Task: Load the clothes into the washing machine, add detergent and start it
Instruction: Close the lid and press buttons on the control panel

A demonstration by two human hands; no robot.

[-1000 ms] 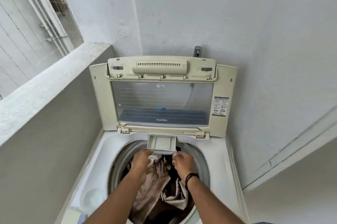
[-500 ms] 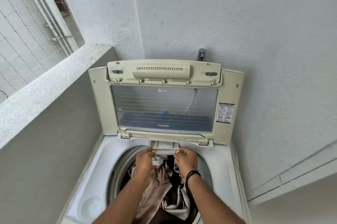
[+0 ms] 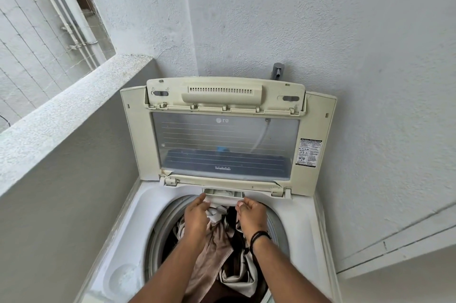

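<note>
A white top-loading washing machine (image 3: 158, 206) stands below me with its cream lid (image 3: 138, 135) raised against the wall. Beige, white and dark brown clothes (image 3: 214, 253) fill the drum. A small detergent drawer (image 3: 223, 195) sits at the back rim of the drum, under the lid hinge, and is almost fully in. My left hand (image 3: 196, 216) presses its fingertips on the drawer's left front corner. My right hand (image 3: 253, 215), with a black band on the wrist, presses the right front corner.
A concrete parapet ledge (image 3: 74, 110) runs close along the machine's left side, with a netted opening above it. A metal tap (image 3: 277, 70) sticks out of the wall behind the lid. A white wall stands tight on the right.
The drawer, pulled out over the drum a second ago, has slid back into its slot with both hands following it. The camera has tilted slightly.
</note>
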